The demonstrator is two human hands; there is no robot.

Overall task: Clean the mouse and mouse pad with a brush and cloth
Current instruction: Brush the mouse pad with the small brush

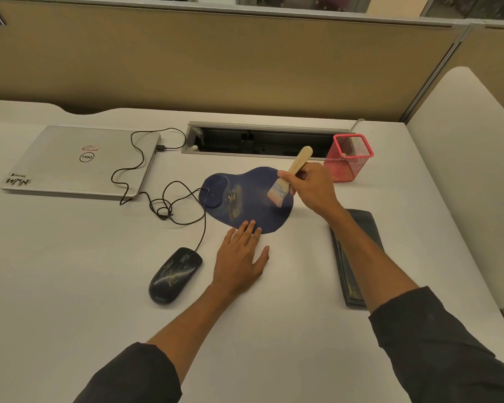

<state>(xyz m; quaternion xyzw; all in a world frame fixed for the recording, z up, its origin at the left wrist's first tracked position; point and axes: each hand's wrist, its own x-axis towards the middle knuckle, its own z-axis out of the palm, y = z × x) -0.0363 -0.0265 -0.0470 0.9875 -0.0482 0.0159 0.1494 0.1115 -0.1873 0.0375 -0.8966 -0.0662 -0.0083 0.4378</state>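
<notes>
Office cubicle setup here: tan partition walls at the back and a pale desk [288, 286] with a cable trough [262, 139] set into it at 12 o'clock. The blue mouse pad [245, 207] sits a bit past the middle of the desk, its long axis running roughly from 10 o'clock to 4 o'clock, with pale dusty smears across it. The right hand [312, 187] grips the wooden handle of the brush [288, 178], fingers curled round it; the handle tips up toward 1 o'clock and the bristles point down toward 7 o'clock, on or just above the pad's right part. The bristles look blurred, so I'd guess it's mid-sweep.

The left hand [242, 257] lies flat with its fingers straight, tips pressing the pad's near edge, probably to stop it sliding under the brush. The mouse [175, 276] is parked off the pad at 8 o'clock, nose pointing toward 1 o'clock, visibly dusty, its cable looping back to the closed laptop [79, 161] at 10 o'clock. A folded dark cloth [358, 257] waits at 3 o'clock, with a red mesh pen holder [349, 158] beyond it.
</notes>
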